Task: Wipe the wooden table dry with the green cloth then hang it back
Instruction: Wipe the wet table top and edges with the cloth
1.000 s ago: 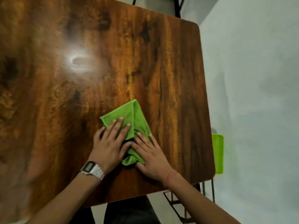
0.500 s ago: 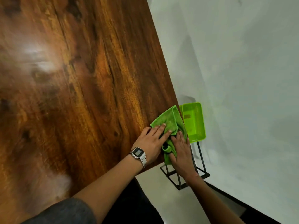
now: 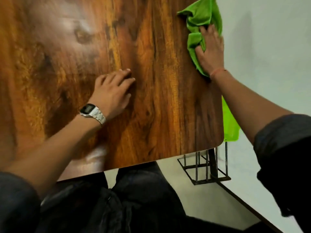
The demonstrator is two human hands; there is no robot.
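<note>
My right hand (image 3: 210, 47) lies flat on the green cloth (image 3: 200, 22), fingers spread and pressing it down, with a fold of it bunched up between thumb and forefinger; that is all the grip I have, a press and not a clench. The cloth sits at the right edge of the wooden table (image 3: 159, 98), towards the far end, crumpled, part of it hanging just over the edge. It looks light, soft and limp, so I judge it will slide with my palm only while I bear down on it, and will wad up if I push from one corner. To lift it I would gather the bunched middle. My left hand (image 3: 112, 89) rests on the bare wood well apart from the cloth, fingers loosely bent, holding nothing, a wristwatch (image 3: 92, 112) on its wrist. Below the table's right edge a green plastic tray (image 3: 229, 125) shows on a black wire stand (image 3: 205, 172).
</note>
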